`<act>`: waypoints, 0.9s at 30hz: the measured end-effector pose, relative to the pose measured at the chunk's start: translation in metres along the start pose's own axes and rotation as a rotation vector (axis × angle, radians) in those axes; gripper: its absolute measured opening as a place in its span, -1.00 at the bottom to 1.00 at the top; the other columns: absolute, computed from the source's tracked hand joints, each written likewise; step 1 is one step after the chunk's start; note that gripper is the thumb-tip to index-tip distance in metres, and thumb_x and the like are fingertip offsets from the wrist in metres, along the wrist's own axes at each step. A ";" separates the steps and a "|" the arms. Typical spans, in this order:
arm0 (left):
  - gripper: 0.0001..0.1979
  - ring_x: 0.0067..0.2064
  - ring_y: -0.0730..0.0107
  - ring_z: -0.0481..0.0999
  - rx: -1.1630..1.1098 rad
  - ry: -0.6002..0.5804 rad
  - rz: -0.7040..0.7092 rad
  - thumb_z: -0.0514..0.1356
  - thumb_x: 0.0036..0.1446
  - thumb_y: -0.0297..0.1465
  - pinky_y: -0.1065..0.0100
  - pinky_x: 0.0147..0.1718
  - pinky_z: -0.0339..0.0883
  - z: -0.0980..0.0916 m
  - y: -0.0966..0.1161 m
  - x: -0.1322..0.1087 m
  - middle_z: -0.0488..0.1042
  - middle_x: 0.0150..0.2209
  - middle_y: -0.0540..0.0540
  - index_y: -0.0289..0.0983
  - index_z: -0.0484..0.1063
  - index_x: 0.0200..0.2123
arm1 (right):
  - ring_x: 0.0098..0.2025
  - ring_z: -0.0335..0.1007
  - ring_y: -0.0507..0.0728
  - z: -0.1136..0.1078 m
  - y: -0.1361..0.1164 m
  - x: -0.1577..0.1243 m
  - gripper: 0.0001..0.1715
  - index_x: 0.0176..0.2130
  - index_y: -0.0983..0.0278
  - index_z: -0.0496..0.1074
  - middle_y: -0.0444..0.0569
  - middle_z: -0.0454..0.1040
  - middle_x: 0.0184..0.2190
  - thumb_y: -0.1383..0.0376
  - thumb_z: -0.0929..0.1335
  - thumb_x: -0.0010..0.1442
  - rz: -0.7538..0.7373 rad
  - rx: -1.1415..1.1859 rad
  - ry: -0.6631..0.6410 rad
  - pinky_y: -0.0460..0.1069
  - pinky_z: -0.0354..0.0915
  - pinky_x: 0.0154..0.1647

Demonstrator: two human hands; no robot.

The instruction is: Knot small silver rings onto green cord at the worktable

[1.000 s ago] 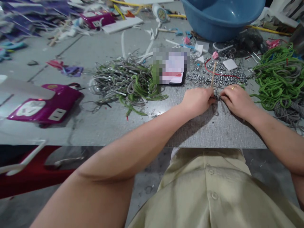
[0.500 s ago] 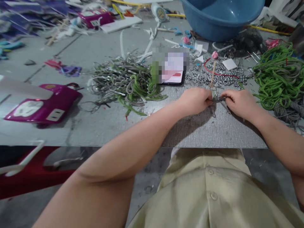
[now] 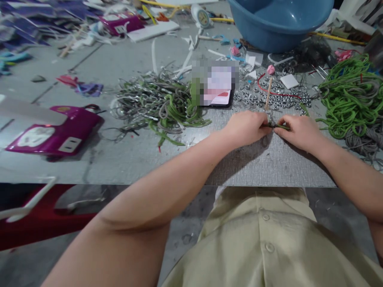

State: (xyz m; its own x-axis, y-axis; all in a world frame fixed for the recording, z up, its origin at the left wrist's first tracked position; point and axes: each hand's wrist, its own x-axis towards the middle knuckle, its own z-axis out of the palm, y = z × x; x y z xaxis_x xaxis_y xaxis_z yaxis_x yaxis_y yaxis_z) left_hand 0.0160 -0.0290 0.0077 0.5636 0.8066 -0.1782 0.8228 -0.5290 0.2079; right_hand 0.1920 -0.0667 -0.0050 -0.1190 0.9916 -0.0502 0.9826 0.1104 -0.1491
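Observation:
Close to the table's front edge, my left hand (image 3: 247,126) and my right hand (image 3: 301,130) almost meet at the fingertips. Both are closed in a pinch on a thin green cord (image 3: 285,126) that runs between them. Something small and shiny shows by the left fingertips, too small to make out. A wooden stick (image 3: 269,93) with a pink knob lies just beyond the hands. Many small metal rings or nuts (image 3: 281,99) are spread behind them, crossed by a red cord (image 3: 261,85).
Green and grey cords (image 3: 348,93) lie heaped at the right. To the left is a tangle of cords with metal parts (image 3: 161,99), beside a phone (image 3: 220,85). A blue basin (image 3: 278,34) stands at the back, a purple plastic piece (image 3: 80,127) at the left.
My right hand has moved slightly left, closer to my left hand. Green cord now shows in its fingers, where a grey strand showed before. My left hand has hardly moved.

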 end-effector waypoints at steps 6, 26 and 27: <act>-0.68 -0.19 0.23 0.55 0.018 -0.022 0.010 0.05 0.27 -0.32 0.34 -0.36 0.16 0.000 0.000 0.001 0.61 -0.21 -0.14 -0.23 0.56 -0.07 | -0.30 0.38 0.17 -0.009 -0.007 0.000 -0.74 -0.19 0.26 0.55 0.05 0.58 -0.31 0.25 0.28 0.24 0.033 -0.016 -0.115 0.00 -0.06 -0.41; -0.63 -0.36 0.33 0.46 0.025 -0.123 0.121 0.02 0.31 -0.22 0.36 -0.42 0.06 -0.014 -0.003 -0.005 0.58 -0.33 -0.14 -0.28 0.56 -0.15 | -0.34 0.39 0.15 -0.008 -0.007 -0.004 -0.62 -0.03 0.23 0.52 0.01 0.59 -0.35 0.14 0.23 0.35 0.000 0.012 -0.093 -0.02 -0.04 -0.41; -0.63 -0.31 0.31 0.49 0.014 -0.100 0.100 0.00 0.34 -0.24 0.37 -0.39 0.10 -0.013 -0.003 -0.005 0.60 -0.28 -0.15 -0.27 0.54 -0.08 | -0.32 0.42 0.16 -0.006 -0.006 -0.003 -0.62 -0.02 0.22 0.52 0.02 0.60 -0.32 0.17 0.21 0.36 -0.006 0.007 -0.076 -0.01 -0.04 -0.40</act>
State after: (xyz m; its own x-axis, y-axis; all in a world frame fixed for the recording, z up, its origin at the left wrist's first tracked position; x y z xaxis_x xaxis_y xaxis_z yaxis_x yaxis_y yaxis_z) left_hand 0.0099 -0.0280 0.0205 0.6470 0.7196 -0.2519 0.7624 -0.6097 0.2166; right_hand 0.1873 -0.0701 0.0022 -0.1359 0.9829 -0.1239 0.9808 0.1158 -0.1568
